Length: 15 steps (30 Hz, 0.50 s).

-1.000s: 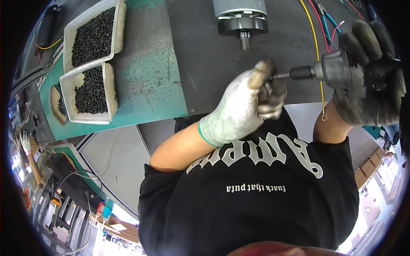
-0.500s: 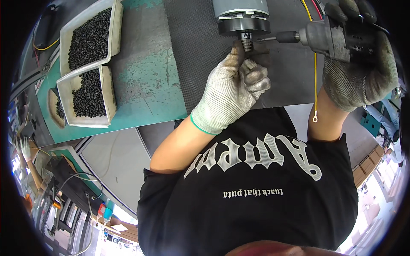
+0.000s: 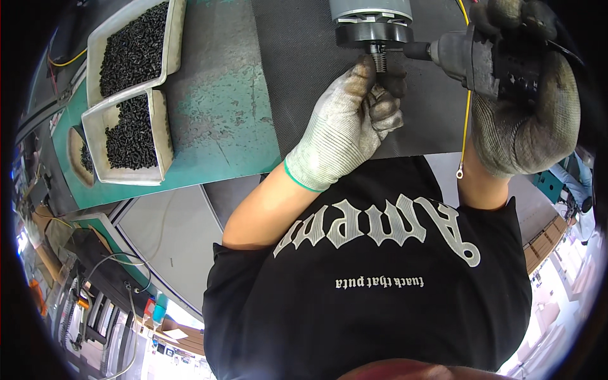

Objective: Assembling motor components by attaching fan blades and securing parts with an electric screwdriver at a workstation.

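Grey metal, by its look, formed the cylinder that lay ahead of both hands, fitted at its near end with a black collar. From the collar a threaded shaft projected toward the wearer. As I saw it from the room, the left hand, in a pale, soiled glove, had its thumb and curled fingers closed about the shaft's free end; whether a small fastener was pinched there as well could not be told. The right hand, in a darker glove, was wrapped around the body of a power driver. Its slim bit pointed leftward at the shaft, just above the left fingertips; contact was not certain.

Handling, as judged: the cylinder appeared heavy and rigid, best taken with both palms around its broad grey wall. The shaft seemed stiff, its ridges giving purchase, though any oil would have made it slippery. The driver looked dense and front-heavy, best held around its body, clear of the bit. A yellow wire hung beside the right wrist, flexible and light. Well left of the left hand, a pale tray held small black pieces.
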Each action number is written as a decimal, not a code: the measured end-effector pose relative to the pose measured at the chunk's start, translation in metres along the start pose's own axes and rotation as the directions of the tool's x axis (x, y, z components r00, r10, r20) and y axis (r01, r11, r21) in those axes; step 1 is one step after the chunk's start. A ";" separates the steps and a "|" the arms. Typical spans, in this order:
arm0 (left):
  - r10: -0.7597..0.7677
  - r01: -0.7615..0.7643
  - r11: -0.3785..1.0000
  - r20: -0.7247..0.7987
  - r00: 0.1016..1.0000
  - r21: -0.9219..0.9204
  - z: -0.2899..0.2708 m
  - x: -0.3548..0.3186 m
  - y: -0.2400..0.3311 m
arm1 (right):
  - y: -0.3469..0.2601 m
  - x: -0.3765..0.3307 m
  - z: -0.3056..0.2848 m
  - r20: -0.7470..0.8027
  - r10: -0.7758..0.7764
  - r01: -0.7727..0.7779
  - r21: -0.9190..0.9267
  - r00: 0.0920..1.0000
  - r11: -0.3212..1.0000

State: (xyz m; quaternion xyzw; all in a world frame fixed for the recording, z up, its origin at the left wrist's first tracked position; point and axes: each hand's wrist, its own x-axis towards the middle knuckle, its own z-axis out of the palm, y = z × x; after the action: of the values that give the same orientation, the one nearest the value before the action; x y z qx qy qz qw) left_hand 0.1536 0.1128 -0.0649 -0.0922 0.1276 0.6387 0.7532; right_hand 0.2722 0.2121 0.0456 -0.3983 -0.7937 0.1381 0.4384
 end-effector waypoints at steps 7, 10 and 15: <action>0.059 -0.052 0.992 -0.057 0.997 0.118 0.008 0.001 0.000 | 0.020 -0.004 -0.006 -0.071 -0.022 0.012 -0.143 0.997 0.990; 0.043 -0.032 0.992 -0.086 0.995 0.123 0.009 -0.001 0.003 | 0.027 -0.004 -0.009 -0.106 -0.046 0.026 -0.185 0.993 0.982; 0.144 -0.081 0.967 -0.256 0.956 0.243 0.008 -0.006 0.004 | 0.031 -0.001 -0.008 -0.179 -0.095 0.066 -0.161 0.979 0.985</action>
State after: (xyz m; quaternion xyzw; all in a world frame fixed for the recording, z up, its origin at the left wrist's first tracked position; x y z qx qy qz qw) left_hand 0.1491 0.1100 -0.0549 -0.0835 0.3078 0.6430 0.6963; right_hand 0.2955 0.2303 0.0319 -0.4099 -0.7730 0.0206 0.4837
